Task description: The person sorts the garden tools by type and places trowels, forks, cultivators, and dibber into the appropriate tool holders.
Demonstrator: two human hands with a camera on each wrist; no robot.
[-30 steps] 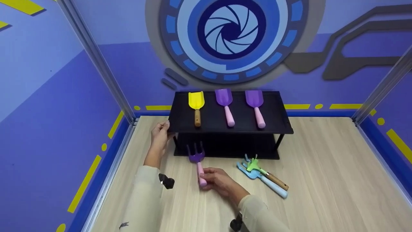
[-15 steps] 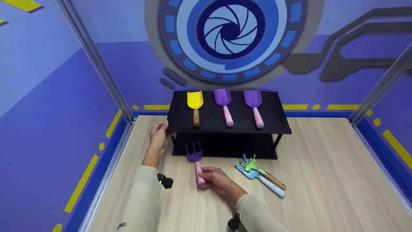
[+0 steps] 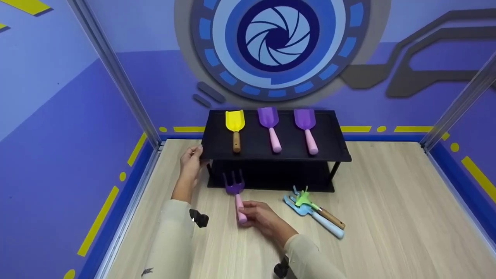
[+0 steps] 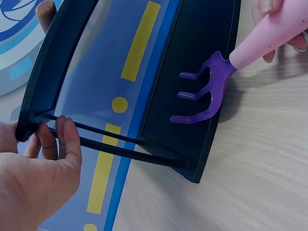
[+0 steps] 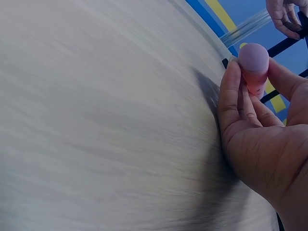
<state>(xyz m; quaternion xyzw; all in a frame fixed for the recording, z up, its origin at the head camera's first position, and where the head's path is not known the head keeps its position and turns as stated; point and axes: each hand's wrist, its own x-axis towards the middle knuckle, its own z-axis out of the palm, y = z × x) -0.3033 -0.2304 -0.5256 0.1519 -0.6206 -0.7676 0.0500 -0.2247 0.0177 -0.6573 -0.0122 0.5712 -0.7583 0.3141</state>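
My left hand (image 3: 190, 164) grips the left front corner of a black two-tier shelf (image 3: 254, 145), thumb on the upper board. In the left wrist view, its fingertips curl by the thin side posts (image 4: 120, 150). With my right hand (image 3: 263, 217) I pinch the pink handle of a purple hand fork (image 3: 235, 188). The fork's tines point away from me and stand over the front edge of the lower board, apart from its surface in the left wrist view (image 4: 219, 89). From the right wrist, the handle's rounded end (image 5: 253, 57) shows between thumb and fingers.
On the upper board lie a yellow scoop (image 3: 235, 121) and two purple scoops (image 3: 268, 117) with pink handles. Right of my right hand, a green hand rake (image 3: 304, 198) lies across a light-blue hand fork (image 3: 327, 224) on the wooden table (image 3: 391, 201). Printed walls enclose the table.
The whole head view shifted slightly left early on. Both hands, the fork and the shelf otherwise keep their places.
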